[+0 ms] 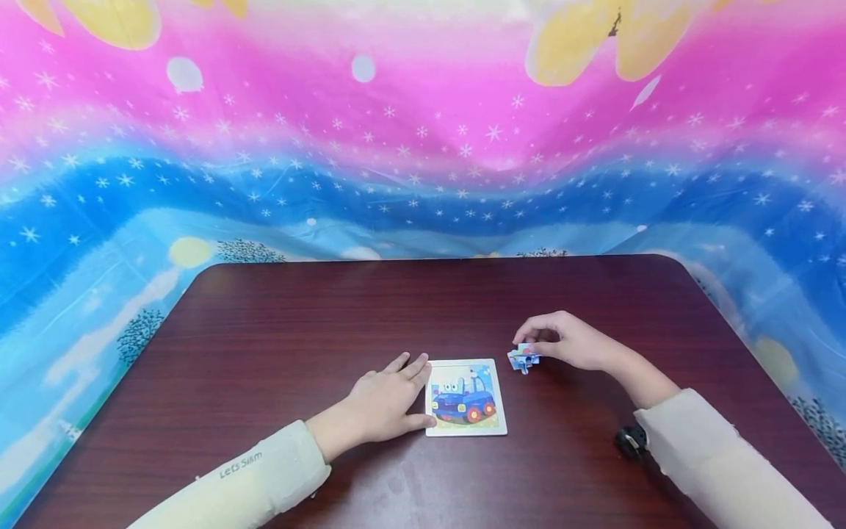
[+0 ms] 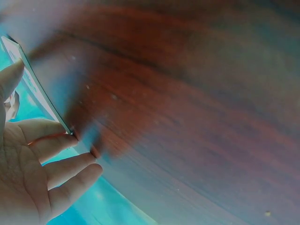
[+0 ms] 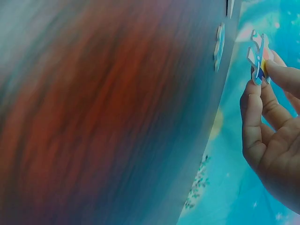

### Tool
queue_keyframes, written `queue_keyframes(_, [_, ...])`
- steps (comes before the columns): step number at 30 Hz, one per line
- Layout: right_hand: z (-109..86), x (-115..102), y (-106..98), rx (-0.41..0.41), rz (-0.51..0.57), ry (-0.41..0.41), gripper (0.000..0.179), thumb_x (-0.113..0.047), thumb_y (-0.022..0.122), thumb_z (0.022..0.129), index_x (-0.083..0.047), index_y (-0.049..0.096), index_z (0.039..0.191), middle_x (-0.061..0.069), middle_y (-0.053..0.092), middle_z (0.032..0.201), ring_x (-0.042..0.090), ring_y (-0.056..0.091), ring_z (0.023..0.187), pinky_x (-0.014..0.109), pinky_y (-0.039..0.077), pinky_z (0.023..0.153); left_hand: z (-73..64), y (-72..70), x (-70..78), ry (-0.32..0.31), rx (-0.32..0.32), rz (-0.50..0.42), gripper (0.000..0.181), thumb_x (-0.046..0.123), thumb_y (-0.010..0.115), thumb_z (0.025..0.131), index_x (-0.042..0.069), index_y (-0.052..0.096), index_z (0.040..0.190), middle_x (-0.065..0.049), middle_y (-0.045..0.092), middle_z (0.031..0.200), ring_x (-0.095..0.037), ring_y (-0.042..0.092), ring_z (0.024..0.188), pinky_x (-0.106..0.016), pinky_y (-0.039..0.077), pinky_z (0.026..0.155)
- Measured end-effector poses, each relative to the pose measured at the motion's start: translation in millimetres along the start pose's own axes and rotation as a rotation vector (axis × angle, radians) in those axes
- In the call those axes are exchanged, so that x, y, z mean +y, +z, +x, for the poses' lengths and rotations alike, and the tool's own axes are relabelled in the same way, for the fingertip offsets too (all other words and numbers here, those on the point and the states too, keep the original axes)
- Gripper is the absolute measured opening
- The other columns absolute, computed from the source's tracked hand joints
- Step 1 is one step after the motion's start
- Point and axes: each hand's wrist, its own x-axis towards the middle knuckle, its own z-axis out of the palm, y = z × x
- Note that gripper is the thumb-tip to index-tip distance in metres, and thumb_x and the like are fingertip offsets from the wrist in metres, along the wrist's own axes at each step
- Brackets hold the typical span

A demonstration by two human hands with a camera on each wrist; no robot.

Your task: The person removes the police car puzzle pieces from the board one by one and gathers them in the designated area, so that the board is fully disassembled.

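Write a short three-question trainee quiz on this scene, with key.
1. What does the framed picture on the table show?
A) a blue vehicle with eyes
B) a green train
C) a yellow duck

2. Fill in: the fingers of the right hand pinch at least one ____.

3. True or false: the left hand touches the framed picture's edge.

Key:
1. A
2. puzzle piece
3. True; its fingers are at the left edge in the head view.
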Motion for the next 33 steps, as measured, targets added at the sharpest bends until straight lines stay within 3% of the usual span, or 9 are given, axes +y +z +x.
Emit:
queue_keyframes(13, [-16.2, 16, -14, 0.022, -0.019, 0.039, 0.018, -0.004, 0.065, 0.093, -0.010, 0.073, 0.109, -0.001, 0.071, 0.096, 0.008, 0.055, 0.081, 0.025, 0.048, 0.070, -1.7, -1.7, 1.3, -0.007, -0.011, 0.001, 0.082, 0.062, 0.061, 0.090, 0.011, 0.043, 0.151, -0.003, 0.035, 0.161, -0.027, 0.035, 0.149, -0.055, 0.052, 0.094])
queue_keyframes(33, [-18.7, 29, -19, -0.024, -0.006, 0.062, 0.024, 0.006, 0.060, 0.091, -0.006, 0.071, 0.109, 0.001, 0.064, 0.084, 0.007, 0.051, 0.071, 0.024, 0.044, 0.063, -0.6, -0.6, 0.2, -0.005, -0.013, 0.007, 0.083, 0.064, 0.059, 0.090, 0.011, 0.042, 0.152, -0.003, 0.034, 0.162, -0.027, 0.034, 0.149, -0.055, 0.052, 0.095])
